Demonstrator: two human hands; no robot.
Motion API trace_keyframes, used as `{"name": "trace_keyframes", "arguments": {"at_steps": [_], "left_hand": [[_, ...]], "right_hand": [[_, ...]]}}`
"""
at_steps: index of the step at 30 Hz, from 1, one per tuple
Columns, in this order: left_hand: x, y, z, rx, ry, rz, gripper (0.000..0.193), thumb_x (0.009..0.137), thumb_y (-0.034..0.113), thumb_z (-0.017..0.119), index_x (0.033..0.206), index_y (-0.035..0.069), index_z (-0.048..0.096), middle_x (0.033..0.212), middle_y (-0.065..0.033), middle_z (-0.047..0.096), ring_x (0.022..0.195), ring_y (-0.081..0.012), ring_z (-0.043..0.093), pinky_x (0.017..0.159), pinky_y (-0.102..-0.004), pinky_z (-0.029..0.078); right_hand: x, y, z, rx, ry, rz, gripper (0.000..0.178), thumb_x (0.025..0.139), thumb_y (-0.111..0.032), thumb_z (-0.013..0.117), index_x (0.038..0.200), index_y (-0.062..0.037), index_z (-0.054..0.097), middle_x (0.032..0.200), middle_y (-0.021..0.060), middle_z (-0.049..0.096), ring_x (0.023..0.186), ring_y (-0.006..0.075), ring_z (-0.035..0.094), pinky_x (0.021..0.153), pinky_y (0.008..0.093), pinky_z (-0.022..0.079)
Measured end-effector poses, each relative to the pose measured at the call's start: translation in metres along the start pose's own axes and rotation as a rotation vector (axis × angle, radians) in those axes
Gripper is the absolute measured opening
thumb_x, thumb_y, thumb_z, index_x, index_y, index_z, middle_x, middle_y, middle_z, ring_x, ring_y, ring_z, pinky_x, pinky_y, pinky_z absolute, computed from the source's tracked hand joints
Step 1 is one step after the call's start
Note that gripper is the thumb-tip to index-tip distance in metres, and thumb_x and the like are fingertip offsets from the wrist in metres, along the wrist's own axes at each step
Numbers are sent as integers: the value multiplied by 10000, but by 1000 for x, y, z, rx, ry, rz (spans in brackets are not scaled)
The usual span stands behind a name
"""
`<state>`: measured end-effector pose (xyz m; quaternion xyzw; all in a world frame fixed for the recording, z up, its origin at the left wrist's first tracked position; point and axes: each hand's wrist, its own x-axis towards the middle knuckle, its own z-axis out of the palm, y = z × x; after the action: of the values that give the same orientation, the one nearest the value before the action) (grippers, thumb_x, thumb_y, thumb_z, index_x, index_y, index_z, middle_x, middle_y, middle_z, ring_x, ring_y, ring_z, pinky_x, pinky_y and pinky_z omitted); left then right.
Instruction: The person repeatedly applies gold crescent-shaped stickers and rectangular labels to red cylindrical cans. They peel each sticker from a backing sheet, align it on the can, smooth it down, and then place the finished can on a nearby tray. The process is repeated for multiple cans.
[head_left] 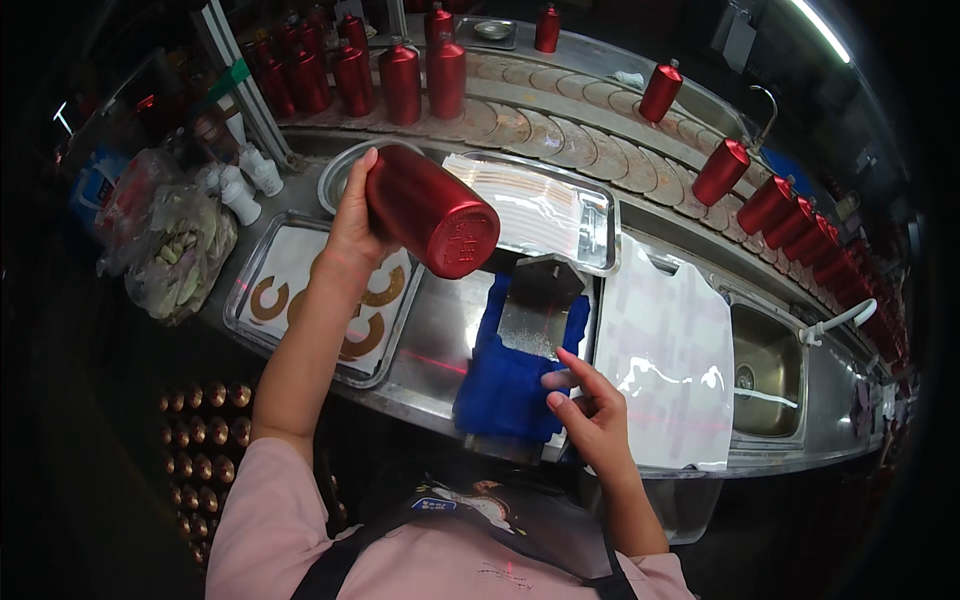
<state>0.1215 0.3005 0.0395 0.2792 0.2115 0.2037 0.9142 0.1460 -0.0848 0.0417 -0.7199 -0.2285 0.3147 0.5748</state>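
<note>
Clasping the tilted red bottle (432, 212), left grip (357, 225) probably around its neck end; right grip (596, 415) loosely parted.

Room over white sheet (665, 345), metal stand (543, 295) alongside

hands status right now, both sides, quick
Left hand: closed around a dark red bottle, held tilted.
Right hand: open, fingers loosely curled, nothing visible in it, near the blue cloth.

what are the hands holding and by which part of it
The left hand holds a red bottle by its side, near the end away from the base. The right hand appears to hold nothing.
</note>
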Motion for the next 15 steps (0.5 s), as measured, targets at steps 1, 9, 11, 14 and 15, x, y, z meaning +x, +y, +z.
{"name": "trace_keyframes", "arguments": {"at_steps": [1, 9, 11, 14, 15], "left_hand": [[-11, 4, -4, 4, 29, -1, 438, 881, 495, 768, 1115, 134, 685, 1135, -39, 728, 1003, -226, 695, 928, -430, 574], [-102, -23, -2, 811, 42, 575, 683, 759, 308, 907, 1287, 46, 563, 1134, -78, 677, 1021, -166, 676, 910, -325, 554], [-115, -38, 1, 1078, -11, 732, 760, 694, 343, 927, 1291, 46, 560, 1120, -134, 699, 1035, -233, 694, 919, -358, 547], [-128, -53, 1, 1189, -143, 773, 770, 686, 348, 918, 1314, 80, 561, 1138, -182, 674, 1016, -371, 688, 898, -414, 560], [-135, -58, 0, 1212, -150, 787, 792, 699, 316, 924, 1348, 69, 543, 1197, -172, 661, 1087, -328, 671, 955, -398, 536]], "right_hand": [[1, -2, 6, -22, -4, -56, 577, 913, -12, 689, 1472, -59, 552, 1126, 61, 699, 697, -2, 539, 621, 163, 440], [15, -18, 61, -260, -9, -295, 588, 901, -37, 710, 1469, -88, 564, 1213, 113, 677, 754, 34, 567, 621, 188, 449], [22, -22, 75, -282, -2, -274, 651, 885, -46, 726, 1503, -97, 525, 1238, 108, 659, 743, 54, 558, 610, 198, 442], [30, -24, 92, -325, -10, -281, 693, 855, -117, 764, 1501, -92, 516, 1218, 146, 682, 824, 180, 619, 689, 287, 503], [28, -25, 96, -407, 8, -248, 741, 841, -125, 773, 1522, -90, 483, 1220, 167, 677, 895, 222, 644, 727, 304, 518]]}}
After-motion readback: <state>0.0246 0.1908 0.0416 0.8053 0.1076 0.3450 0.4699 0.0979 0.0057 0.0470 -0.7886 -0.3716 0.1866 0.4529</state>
